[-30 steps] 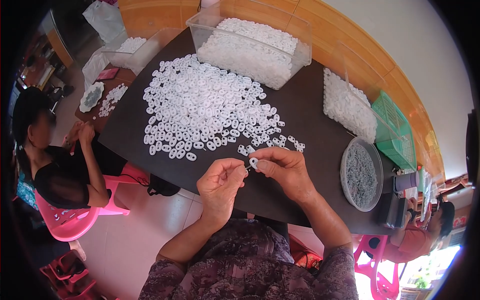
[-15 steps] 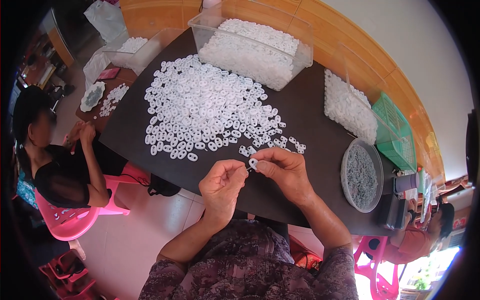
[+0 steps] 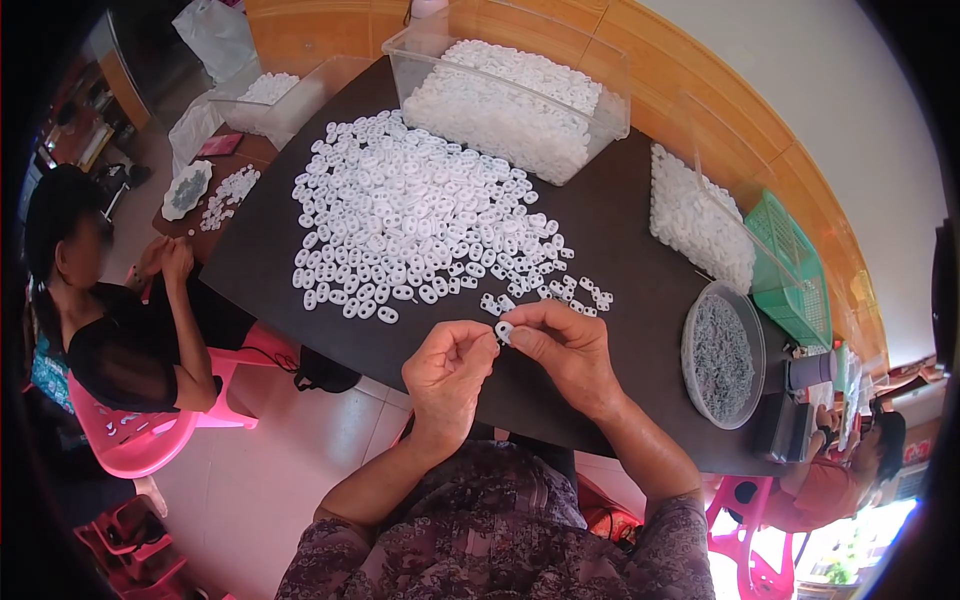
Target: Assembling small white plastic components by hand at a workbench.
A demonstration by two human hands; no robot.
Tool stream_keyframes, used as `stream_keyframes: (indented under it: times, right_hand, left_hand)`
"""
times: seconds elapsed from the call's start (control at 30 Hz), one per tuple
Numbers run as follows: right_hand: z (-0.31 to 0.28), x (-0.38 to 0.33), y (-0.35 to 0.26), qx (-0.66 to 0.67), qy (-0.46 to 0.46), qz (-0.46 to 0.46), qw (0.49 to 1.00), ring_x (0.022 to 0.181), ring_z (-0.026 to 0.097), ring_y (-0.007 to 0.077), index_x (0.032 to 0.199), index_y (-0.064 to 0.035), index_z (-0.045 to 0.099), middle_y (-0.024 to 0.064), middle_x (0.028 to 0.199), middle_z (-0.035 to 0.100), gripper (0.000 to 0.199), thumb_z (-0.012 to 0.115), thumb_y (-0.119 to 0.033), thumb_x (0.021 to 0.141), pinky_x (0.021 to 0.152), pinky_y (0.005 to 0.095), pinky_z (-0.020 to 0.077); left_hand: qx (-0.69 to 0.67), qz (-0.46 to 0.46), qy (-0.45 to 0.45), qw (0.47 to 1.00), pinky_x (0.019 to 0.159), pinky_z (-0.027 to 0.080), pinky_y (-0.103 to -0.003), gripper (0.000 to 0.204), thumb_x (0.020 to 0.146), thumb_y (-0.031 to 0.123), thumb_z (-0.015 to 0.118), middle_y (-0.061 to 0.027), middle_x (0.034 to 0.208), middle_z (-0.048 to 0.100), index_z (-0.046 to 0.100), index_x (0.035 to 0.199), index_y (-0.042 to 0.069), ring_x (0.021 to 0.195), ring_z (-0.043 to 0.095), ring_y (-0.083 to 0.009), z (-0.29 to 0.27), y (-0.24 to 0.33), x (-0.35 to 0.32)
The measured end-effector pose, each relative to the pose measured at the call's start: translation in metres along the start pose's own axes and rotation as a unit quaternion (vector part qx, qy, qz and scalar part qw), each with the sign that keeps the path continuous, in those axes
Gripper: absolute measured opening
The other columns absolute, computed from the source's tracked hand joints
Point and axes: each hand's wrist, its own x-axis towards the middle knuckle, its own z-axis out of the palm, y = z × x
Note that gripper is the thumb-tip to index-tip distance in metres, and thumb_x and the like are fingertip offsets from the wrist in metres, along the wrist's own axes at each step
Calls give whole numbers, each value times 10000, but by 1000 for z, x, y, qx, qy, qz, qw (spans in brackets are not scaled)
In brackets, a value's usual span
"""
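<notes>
My right hand (image 3: 567,352) pinches a small white plastic piece (image 3: 504,331) over the near edge of the dark table (image 3: 640,290). My left hand (image 3: 447,371) meets it from the left, fingertips touching the same piece. Just beyond my hands lies a wide spread of white plastic pieces (image 3: 410,225), with a few loose ones (image 3: 585,293) close to my right hand.
A clear bin (image 3: 515,95) full of white pieces stands at the far edge, another clear container (image 3: 697,220) and a green basket (image 3: 795,268) at the right. A round bowl of small grey metal parts (image 3: 722,355) sits near right. People sit at left (image 3: 110,320) and lower right (image 3: 850,465).
</notes>
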Motion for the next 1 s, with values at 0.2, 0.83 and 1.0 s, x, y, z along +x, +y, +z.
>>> stream_keyframes:
  times: [0.2,0.83,1.0]
  right_hand:
    - [8,-3,-9,40,28,8,999,814,585,74,993,-17,669,21,886,633,119,640,-26,878,735,229,480]
    - [11,-8,-15,-187,14,-147,971,819,540,169,1031,-50,660,43,861,617,294,716,3,747,663,282,469]
    - [17,-10,-9,-224,60,-247,941,810,554,204,1052,-26,648,68,890,624,375,744,7,691,630,291,483]
  left_hand:
    - [-16,-6,-10,1000,554,416,-164,112,892,56,649,-21,833,636,616,980,-4,657,531,-28,0,0,1]
    - [-84,27,-41,995,575,465,-208,209,901,28,620,-75,894,654,618,1094,-52,680,565,-89,1,-4,1]
    - [-100,30,-20,994,605,472,-215,213,904,30,618,-76,902,650,616,1100,-54,694,561,-95,5,0,-5]
